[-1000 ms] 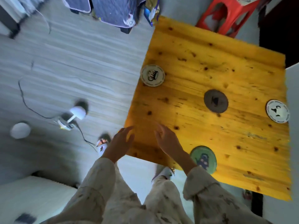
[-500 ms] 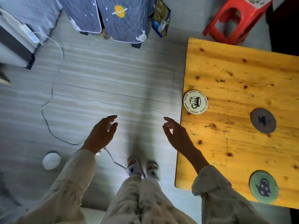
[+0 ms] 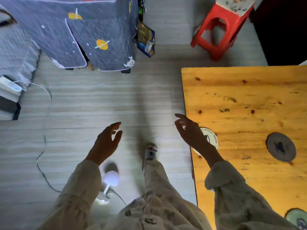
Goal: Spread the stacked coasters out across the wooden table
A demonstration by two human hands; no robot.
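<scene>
The wooden table [image 3: 240, 90] fills the right side of the head view. A white coaster [image 3: 211, 138] lies near its left edge, half hidden behind my right hand [image 3: 191, 131]. Further right sits a dark grey coaster [image 3: 281, 146]. Only a sliver of a green coaster [image 3: 297, 218] shows at the bottom right corner. My right hand hovers over the table's left edge with fingers apart, holding nothing. Out over the floor, left of the table, my left hand [image 3: 106, 141] is empty with its fingers spread.
A red plastic stool [image 3: 219, 29] stands beyond the table's far edge. Furniture under a grey space-print cover [image 3: 79, 39] is at the top left. A small white lamp [image 3: 110, 178] and cables lie on the floor by my legs.
The view has swung left and the table has slid to the right. Both hands have come off the table's near corner and now hang over the floor and table edge.
</scene>
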